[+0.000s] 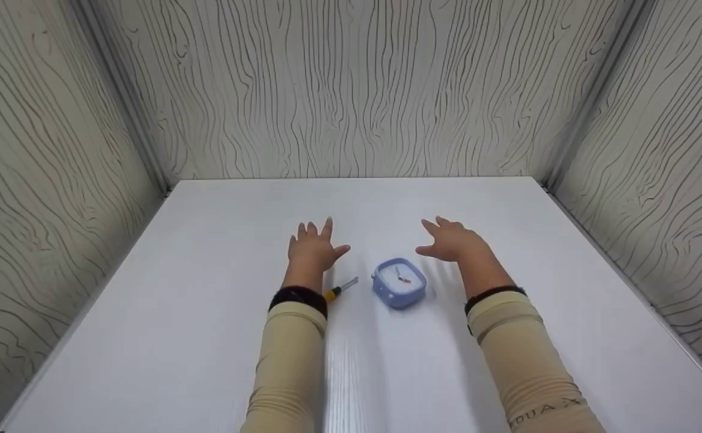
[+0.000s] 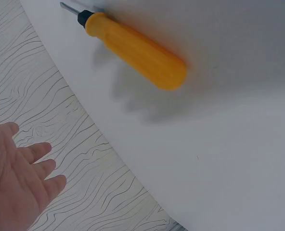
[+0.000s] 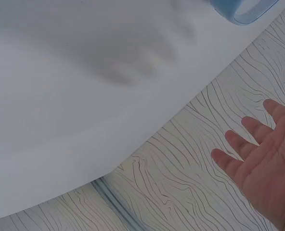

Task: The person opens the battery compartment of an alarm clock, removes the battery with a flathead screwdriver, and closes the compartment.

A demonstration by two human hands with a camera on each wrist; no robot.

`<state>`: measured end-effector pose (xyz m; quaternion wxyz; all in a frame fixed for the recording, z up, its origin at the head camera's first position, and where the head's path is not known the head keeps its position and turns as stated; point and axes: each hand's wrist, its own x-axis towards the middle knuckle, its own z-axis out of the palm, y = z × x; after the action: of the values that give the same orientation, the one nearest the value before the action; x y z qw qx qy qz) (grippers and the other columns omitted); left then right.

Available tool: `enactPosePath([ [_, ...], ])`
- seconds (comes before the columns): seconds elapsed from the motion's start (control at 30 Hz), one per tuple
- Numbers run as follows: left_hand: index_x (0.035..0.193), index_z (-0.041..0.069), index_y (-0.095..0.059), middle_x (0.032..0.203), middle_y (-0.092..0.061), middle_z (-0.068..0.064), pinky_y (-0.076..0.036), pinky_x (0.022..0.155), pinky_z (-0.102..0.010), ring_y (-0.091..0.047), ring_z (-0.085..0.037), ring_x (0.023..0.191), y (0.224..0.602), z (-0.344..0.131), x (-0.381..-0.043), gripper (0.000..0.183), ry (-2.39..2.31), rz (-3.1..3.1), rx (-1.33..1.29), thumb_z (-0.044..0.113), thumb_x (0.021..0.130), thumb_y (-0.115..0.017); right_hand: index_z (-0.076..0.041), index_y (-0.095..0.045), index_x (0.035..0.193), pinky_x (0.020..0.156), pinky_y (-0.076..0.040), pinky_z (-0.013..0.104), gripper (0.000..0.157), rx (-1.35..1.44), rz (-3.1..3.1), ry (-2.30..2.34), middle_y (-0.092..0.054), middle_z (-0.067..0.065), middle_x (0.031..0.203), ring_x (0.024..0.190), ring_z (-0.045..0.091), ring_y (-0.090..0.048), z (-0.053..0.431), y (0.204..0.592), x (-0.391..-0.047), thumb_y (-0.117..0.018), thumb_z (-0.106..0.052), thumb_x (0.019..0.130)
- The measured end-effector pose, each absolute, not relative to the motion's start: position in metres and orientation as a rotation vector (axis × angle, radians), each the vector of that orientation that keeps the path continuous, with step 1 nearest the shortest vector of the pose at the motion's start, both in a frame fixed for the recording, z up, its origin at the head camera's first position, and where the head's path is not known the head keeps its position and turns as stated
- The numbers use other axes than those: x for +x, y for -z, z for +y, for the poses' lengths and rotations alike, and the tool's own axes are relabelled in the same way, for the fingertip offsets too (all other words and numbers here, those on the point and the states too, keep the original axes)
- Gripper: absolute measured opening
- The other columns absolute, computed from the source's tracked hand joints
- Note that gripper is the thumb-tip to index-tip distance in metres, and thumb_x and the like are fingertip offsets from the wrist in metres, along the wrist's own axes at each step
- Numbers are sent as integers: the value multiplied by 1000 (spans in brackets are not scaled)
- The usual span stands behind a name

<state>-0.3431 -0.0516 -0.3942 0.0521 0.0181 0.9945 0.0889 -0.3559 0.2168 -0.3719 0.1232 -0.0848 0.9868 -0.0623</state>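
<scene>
Over the table [image 1: 176,300], hands [image 1: 313,249] [image 1: 454,242] spread empty; in head view a wristband [image 1: 298,295] partly hides the screwdriver [image 1: 337,291].

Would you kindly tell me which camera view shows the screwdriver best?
The left wrist view: the screwdriver appears large there, its yellow handle, dark collar and metal shaft all in sight. The head view shows it small, its handle partly hidden behind the left black wristband. The right wrist view does not show it.
</scene>
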Motion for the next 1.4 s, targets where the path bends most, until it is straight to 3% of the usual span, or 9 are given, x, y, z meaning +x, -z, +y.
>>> enactPosePath([
  [0.43,148,26,-9,150,-19,-14,-19,109,-44,-13,-32,138,406,-20,-345,83,-334,2980,280,54,84,-55,-15,-19,146,106,-18,55,74,-293,2791,251,-20,19,148,135,38,-16,202,382,-353,-56,-42,88],
  [0.77,146,27,-19,150,-21,-11,-30,104,-45,-20,-28,136,420,-12,-342,95,-465,2900,443,36,72,-76,-16,-23,146,105,-19,55,75,-299,2779,291,-23,17,148,135,36,-19,195,384,-343,-60,-40,86],
  [1.13,144,21,-29,144,-36,-7,-25,107,-39,-30,-24,133,432,-6,-338,86,-609,2822,494,32,73,-77,-13,-30,143,105,-25,51,83,-408,2759,262,-32,18,144,132,35,-27,189,400,-337,-75,-27,75],
  [1.4,141,15,-34,134,-48,-7,-32,104,-37,-42,-23,125,439,2,-335,76,-640,2815,507,26,77,-74,-11,-32,142,102,-30,49,87,-441,2774,292,-39,17,139,128,34,-35,184,415,-336,-78,-27,70],
])
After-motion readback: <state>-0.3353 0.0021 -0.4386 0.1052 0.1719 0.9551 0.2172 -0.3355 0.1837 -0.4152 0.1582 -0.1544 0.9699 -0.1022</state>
